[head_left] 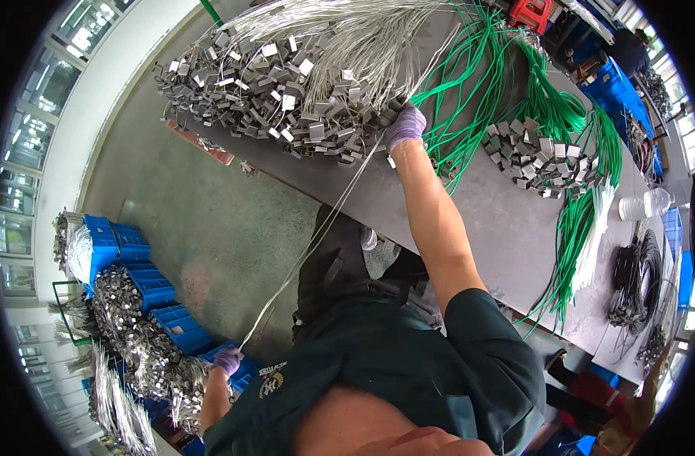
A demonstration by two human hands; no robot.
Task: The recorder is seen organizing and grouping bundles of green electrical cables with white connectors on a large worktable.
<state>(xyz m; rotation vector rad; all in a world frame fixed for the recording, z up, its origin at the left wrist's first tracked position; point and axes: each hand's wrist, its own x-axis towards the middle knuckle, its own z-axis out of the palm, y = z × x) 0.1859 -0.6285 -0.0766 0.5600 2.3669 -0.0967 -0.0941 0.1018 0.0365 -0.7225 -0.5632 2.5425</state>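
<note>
Some pale wires point(311, 251) stretched from the left hand point(227, 357), pinching them between seven and eight o'clock, toward the right hand point(405, 128), well apart at one, touching a metal-block pile point(245, 95) that spread toward eleven; the right's grip I couldn't tell. The grey table point(499, 235) edged from ten to four; open floor point(188, 201) lay at nine, bare tabletop at three.

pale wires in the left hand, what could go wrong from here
The pale wires slant from the left hand up toward the right hand; pulling could drag grey blocks loose. Those blocks are heaped along the edge of the table, so some might fall. Green wires lie close beside the right hand and could tangle.
</note>
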